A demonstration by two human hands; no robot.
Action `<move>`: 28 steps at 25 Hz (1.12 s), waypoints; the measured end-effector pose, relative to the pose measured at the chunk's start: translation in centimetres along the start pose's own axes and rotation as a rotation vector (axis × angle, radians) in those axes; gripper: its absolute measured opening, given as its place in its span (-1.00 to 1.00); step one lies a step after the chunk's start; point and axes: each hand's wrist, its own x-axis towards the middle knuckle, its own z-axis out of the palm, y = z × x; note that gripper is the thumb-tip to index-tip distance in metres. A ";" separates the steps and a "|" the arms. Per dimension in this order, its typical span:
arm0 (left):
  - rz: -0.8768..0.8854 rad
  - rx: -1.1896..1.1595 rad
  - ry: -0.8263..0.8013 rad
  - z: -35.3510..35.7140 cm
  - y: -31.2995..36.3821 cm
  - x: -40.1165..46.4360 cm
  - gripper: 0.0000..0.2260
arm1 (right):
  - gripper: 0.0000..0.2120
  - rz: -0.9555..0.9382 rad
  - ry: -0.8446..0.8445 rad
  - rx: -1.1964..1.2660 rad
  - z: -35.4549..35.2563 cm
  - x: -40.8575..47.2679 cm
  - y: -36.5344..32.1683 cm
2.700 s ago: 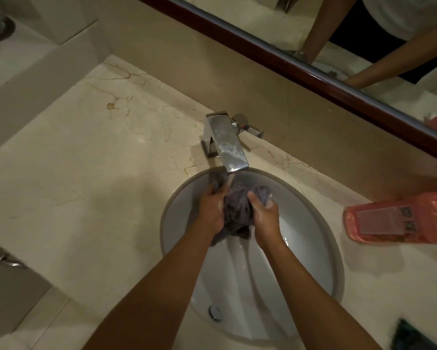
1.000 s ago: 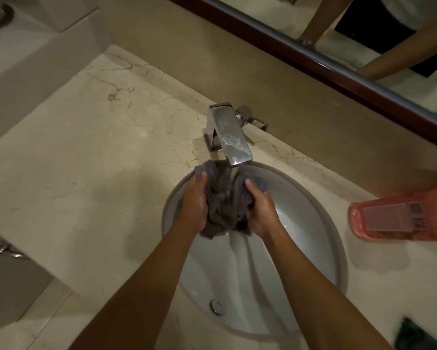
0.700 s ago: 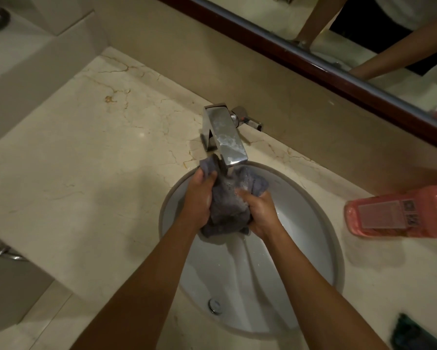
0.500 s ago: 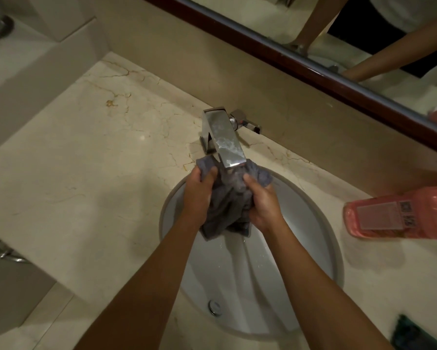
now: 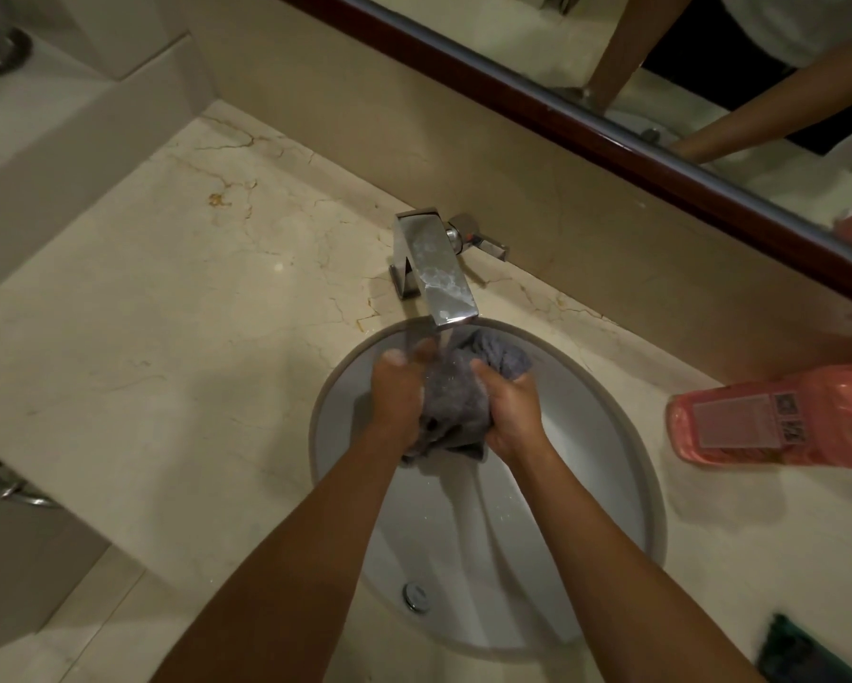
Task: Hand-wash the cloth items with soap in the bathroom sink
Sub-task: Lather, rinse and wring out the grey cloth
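The grey cloth (image 5: 456, 401) is bunched between your two hands, over the back half of the sink (image 5: 611, 436), directly under the tap (image 5: 436, 268), whose stream lands on its upper part. Its long axis runs roughly from the spout down toward you, with a loose tail hanging below your wrists. Your left hand (image 5: 397, 396) grips its left side with fingers curled round the fabric; your right hand (image 5: 512, 411) clenches its right side, and a fold bulges out above the knuckles. Both hands are equally near, so the rubbing is likely across the cloth. The pink bottle (image 5: 779, 421) lies on its side on the counter (image 5: 167, 313), well to the right.
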 end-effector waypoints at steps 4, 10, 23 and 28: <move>-0.068 -0.031 -0.025 1.0 -0.3 -0.1 -0.49 | -0.81 0.006 0.171 -0.043 1.4 -0.1 -0.4; -0.146 -0.279 -0.106 0.8 -1.7 -1.0 -0.44 | -0.42 0.330 -0.042 0.039 2.3 -1.3 -0.3; 0.079 -0.217 0.038 0.5 0.4 2.4 -0.69 | -0.73 -0.032 0.025 -0.316 0.9 0.1 -0.6; -0.014 -0.180 0.013 1.2 -0.6 2.5 -0.52 | -0.65 0.071 0.031 -0.207 2.1 0.7 -0.2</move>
